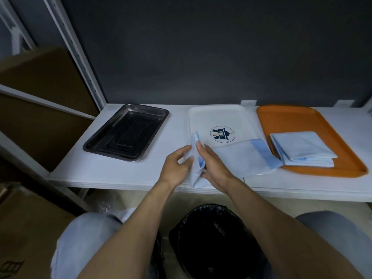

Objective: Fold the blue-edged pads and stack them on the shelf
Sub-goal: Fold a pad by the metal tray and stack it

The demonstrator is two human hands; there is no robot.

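Leftmost, brown cardboard boxes (40, 81) stand beside the rack, outside the white shelf (80, 168). On the shelf's left part lies a steel tray (126, 131), set at a slant, with nothing in it.

Near the middle of the front edge, the left hand (177, 166) pinches the bunched left end of a blue-edged pad (241, 158) between thumb and curled fingers. This end is lifted off the surface and stands up in a narrow fold. The right hand (215, 168) holds the same raised fold from the other side, fingers along the cloth and thumb below it, so the two hands face each other with the pad between them.

The rest of the pad lies flat toward the right, covering the near edge of a white tray (217, 117) that bears a round emblem. Its blue band reaches the left rim of an orange tray (291, 119) on the shelf's right part.

On that orange tray, toward its front, rests a stack of folded pads (302, 148).

Below the shelf's front edge, between the person's knees, sits a bin with a black liner (211, 238).
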